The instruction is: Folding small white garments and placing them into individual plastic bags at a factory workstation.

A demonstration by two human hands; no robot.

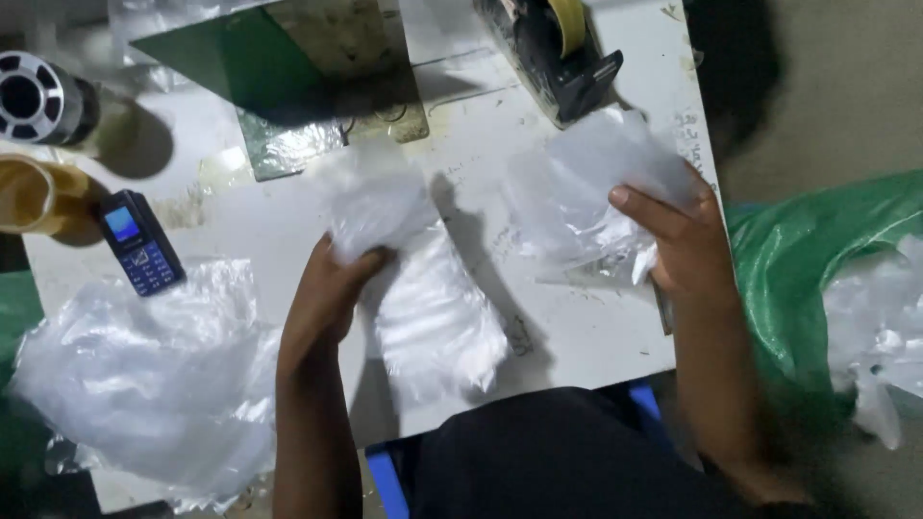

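White, scuffed table (577, 336) under dim light. Left hand (327, 288) pinches a clear plastic bag (423, 298) lying flat mid-table; right hand (683, 240) clamps a crumpled bag bundle (577, 192) near the tape dispenser (558, 48) — slick film, so sheets could slide off. Both wrists bent inward, hands well apart; blur hides fingertips.

A scuffed white table (586, 336) carries the work. Left of the left hand's (322, 298) grip lie a heap of clear plastic bags (154, 375) and a blue keypad phone (141, 241). Beyond the right hand's (687, 250) grip stands a black tape dispenser (558, 48); a green board (245, 62) lies beyond the left.
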